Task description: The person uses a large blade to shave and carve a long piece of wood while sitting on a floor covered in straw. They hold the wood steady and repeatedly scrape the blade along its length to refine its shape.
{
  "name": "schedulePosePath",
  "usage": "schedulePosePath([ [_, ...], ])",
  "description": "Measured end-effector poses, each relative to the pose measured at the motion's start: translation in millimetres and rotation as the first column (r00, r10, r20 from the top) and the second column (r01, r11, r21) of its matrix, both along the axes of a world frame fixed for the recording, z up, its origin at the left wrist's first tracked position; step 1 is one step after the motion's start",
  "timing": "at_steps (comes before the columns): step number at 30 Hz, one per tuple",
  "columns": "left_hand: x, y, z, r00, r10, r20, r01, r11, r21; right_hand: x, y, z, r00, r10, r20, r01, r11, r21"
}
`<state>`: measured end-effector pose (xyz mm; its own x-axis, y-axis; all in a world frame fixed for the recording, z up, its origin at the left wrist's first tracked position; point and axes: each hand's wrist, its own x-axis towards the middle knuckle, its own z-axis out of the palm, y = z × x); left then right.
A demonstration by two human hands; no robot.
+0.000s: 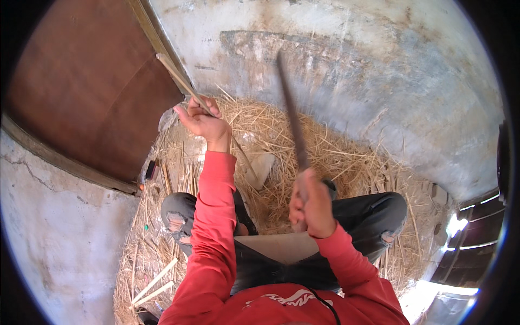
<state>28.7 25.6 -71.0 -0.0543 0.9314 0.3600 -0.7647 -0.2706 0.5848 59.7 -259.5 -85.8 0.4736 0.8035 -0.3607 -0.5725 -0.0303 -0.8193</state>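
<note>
The left hand has its fingers closed around a thin bamboo strip. The right hand grips a long dark blade, raised over the straw.

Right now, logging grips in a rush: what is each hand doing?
Left hand: closed on a thin stick.
Right hand: closed on a long dark blade, raised.
</note>
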Motion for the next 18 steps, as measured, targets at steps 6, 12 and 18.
schedulePosePath([
  [6,3.7,-3.9,4.0,1.0,0.002,-0.017,-0.002,1.0,-0.021,-26.0,-6.3,-52.4,0.934,-0.048,0.355,-0.052,0.962,0.268],
  [12,-12.4,-1.3,3.7,0.999,0.031,0.017,-0.031,0.999,-0.026,-4.5,-4.2,-22.4,0.993,0.003,-0.121,-0.026,0.982,-0.185],
  [18,-4.7,1.2,5.0,1.0,0.006,0.013,-0.006,1.0,0.002,-8.4,5.9,-19.9,0.896,-0.197,0.397,0.056,0.939,0.34],
])
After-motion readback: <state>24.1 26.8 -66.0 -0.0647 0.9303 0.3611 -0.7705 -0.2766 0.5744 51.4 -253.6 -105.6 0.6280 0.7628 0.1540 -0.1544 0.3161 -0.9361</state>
